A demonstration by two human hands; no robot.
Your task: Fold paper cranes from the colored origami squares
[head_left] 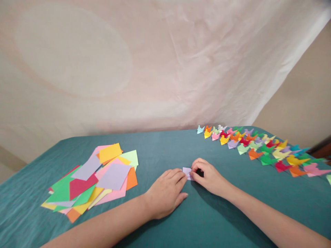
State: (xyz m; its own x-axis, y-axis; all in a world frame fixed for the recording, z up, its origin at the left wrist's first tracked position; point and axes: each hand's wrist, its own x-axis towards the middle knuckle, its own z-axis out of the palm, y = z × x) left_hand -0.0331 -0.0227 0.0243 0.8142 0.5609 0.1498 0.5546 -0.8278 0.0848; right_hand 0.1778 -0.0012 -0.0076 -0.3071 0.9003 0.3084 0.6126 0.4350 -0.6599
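Note:
A small folded piece of lilac paper (186,172) lies on the table between my hands, partly covered by both. My left hand (167,191) rests flat on the cloth, fingers stretched out, its fingertips at the paper's left edge. With thumb and forefinger curled into a pinch, my right hand (208,175) grips the paper's right side. The far ends of the paper are hidden under the fingers, so its full shape does not show.
Loose coloured paper sheets (115,176) lie in an overlapping pile on the left. Rows of folded paper birds (254,154) in many colours stand at the right. A teal cloth (155,148) covers the table; a pale sheet (155,69) hangs behind its far edge.

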